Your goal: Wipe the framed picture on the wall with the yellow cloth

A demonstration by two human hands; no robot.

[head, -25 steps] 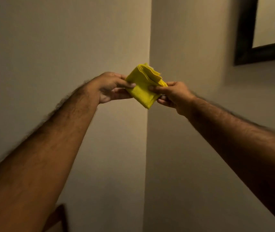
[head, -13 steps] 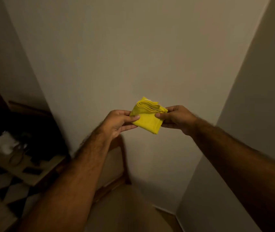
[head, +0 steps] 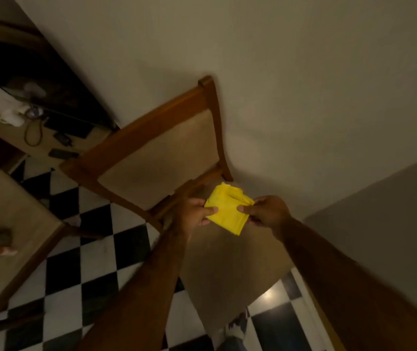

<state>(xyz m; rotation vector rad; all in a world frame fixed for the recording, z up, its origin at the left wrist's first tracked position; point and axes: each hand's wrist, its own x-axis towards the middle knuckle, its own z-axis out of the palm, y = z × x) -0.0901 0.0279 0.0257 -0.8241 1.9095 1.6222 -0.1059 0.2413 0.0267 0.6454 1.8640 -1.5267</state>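
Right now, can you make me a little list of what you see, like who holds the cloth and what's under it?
cloth: yellow cloth, folded, held up in the air
left hand: left hand pinches the cloth's left edge
right hand: right hand pinches the cloth's right edge
below the hands: wooden chair with a beige padded back, against the wall
floor: black and white checkered floor
framed picture: not in view
wiping: not started
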